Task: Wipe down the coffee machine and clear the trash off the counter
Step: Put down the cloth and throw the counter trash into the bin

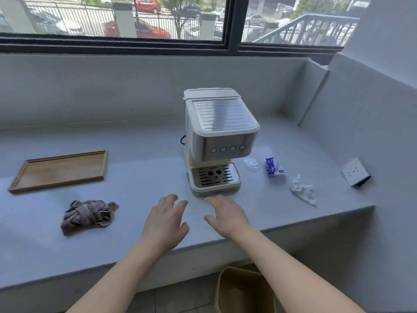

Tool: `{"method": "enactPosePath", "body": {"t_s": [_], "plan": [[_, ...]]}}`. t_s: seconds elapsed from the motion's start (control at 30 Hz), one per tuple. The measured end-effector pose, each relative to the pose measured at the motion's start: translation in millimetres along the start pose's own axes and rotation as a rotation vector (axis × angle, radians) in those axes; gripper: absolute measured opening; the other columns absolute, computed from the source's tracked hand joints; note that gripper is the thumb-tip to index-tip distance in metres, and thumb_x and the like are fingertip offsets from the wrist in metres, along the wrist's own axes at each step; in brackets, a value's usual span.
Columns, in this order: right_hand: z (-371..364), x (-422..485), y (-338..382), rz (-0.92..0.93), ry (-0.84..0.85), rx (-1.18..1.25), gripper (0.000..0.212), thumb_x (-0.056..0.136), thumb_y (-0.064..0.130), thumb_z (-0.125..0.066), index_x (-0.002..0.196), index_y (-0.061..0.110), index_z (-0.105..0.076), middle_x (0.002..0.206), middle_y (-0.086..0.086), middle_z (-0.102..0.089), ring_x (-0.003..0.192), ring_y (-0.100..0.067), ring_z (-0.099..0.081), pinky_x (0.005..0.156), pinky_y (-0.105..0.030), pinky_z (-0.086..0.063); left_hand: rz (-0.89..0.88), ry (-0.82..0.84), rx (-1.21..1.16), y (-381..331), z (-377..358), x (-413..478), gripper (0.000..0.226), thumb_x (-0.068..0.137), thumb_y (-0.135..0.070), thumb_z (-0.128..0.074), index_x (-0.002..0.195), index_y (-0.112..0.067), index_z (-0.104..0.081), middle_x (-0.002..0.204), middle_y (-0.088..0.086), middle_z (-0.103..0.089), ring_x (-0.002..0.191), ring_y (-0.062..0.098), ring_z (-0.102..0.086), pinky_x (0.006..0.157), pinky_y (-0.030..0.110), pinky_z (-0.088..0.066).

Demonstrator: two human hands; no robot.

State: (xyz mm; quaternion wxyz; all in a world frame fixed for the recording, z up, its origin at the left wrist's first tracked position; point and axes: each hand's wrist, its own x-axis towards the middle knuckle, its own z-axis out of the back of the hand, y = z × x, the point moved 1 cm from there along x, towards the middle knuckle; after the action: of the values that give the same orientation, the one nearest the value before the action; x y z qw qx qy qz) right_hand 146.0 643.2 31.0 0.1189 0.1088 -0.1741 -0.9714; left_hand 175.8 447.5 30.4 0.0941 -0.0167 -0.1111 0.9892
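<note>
A cream and steel coffee machine [220,136] stands mid-counter, its drip tray facing me. A crumpled grey-brown cloth [89,215] lies on the counter to the front left. Right of the machine lie a clear plastic lid [251,163], a blue and white wrapper [273,167] and a crumpled white tissue [302,188]. My left hand [165,224] and my right hand [229,214] hover palm-down over the counter just in front of the machine, fingers spread, holding nothing.
A wooden tray [59,170] sits at the left on the grey counter [146,154]. A white socket box [355,171] lies at the far right. A tan bin [243,290] stands on the floor below the counter edge. A window runs behind.
</note>
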Motion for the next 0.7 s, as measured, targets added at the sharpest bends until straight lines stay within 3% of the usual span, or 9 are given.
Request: {"method": "enactPosePath", "body": {"t_s": [0.4, 0.7], "plan": [[52.1, -79.2, -153.0, -0.128, -0.102, 0.049, 0.049, 0.096, 0.036, -0.054, 0.143, 0.023, -0.044, 0.137, -0.002, -0.053, 0.125, -0.022, -0.048, 0.099, -0.039, -0.045, -0.093, 0.041, -0.081, -155.4, -30.2, 23.2, 0.057, 0.087, -0.039, -0.049, 0.142, -0.025, -0.041, 0.134, -0.002, -0.045, 0.122, 0.02, -0.042, 0.094, 0.035, -0.044], [78.6, -70.6, -237.2, -0.312, -0.163, 0.061, 0.048, 0.093, 0.033, -0.059, 0.139, 0.022, -0.05, 0.132, -0.002, -0.059, 0.12, -0.023, -0.056, 0.091, -0.038, -0.049, -0.134, 0.02, -0.205, -220.2, -48.2, 83.8, 0.045, 0.092, -0.036, -0.053, 0.135, -0.022, -0.051, 0.122, 0.0, -0.054, 0.118, 0.021, -0.048, 0.093, 0.034, -0.044]]}}
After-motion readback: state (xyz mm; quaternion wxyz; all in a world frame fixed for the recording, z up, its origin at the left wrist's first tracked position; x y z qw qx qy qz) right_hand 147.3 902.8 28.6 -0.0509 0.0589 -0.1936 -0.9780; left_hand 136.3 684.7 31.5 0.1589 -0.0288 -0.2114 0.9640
